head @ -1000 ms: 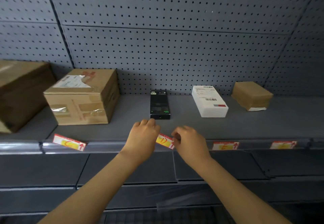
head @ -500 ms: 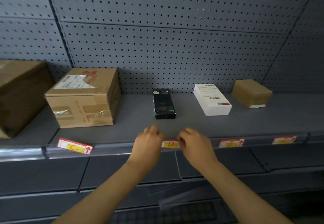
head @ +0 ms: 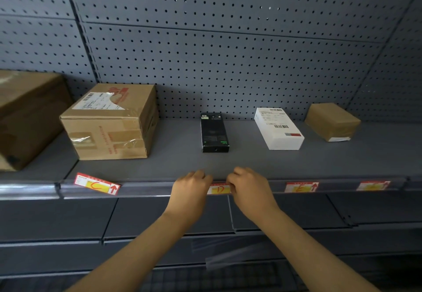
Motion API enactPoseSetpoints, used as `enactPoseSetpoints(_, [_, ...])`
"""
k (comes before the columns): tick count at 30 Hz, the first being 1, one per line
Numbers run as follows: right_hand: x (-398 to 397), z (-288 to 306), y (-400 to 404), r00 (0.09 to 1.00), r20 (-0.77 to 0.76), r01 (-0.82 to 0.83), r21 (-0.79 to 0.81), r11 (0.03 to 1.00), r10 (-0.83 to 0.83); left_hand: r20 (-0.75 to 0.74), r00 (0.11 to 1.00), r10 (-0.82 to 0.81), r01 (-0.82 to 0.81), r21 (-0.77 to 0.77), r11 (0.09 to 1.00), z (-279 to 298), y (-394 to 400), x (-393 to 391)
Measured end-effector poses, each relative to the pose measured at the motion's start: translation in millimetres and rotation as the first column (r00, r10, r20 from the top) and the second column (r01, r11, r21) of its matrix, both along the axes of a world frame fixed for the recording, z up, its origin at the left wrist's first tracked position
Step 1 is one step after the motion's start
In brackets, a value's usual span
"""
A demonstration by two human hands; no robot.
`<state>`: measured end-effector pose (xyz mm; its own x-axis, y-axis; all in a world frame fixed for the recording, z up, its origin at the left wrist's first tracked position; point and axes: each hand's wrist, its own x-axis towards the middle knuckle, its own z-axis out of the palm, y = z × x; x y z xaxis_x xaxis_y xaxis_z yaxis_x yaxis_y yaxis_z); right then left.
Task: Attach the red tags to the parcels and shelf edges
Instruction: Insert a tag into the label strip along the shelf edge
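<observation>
Head view: hands cover tag ends.

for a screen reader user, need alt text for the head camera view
Two hands, left hand and right hand, hold the D tag at the shelf edge, below a black box. Tag C sits crooked to the left.
</observation>
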<state>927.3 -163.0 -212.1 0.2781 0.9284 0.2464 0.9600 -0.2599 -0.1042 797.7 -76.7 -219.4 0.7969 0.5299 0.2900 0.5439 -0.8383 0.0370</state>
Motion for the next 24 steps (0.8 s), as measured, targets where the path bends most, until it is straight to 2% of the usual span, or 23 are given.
enactPoseSetpoints(15, [-4, 5, -2, 1.000, 0.026, -0.008, -0.091, 0.996, 0.010, 0.051, 0.998, 0.038, -0.038, 0.012, 0.999, -6, 1, -2])
enactPoseSetpoints(19, [-16, 5, 1, 1.000, -0.020, -0.003, -0.036, 0.999, 0.002, 0.077, 0.995, 0.059, -0.060, 0.012, 0.998, -5, 5, -18])
enactPoseSetpoints(24, [-45, 3, 18, 0.991, -0.095, -0.090, 0.029, 0.995, 0.093, 0.076, 0.983, 0.165, -0.168, 0.033, 0.985, 4, 16, -51])
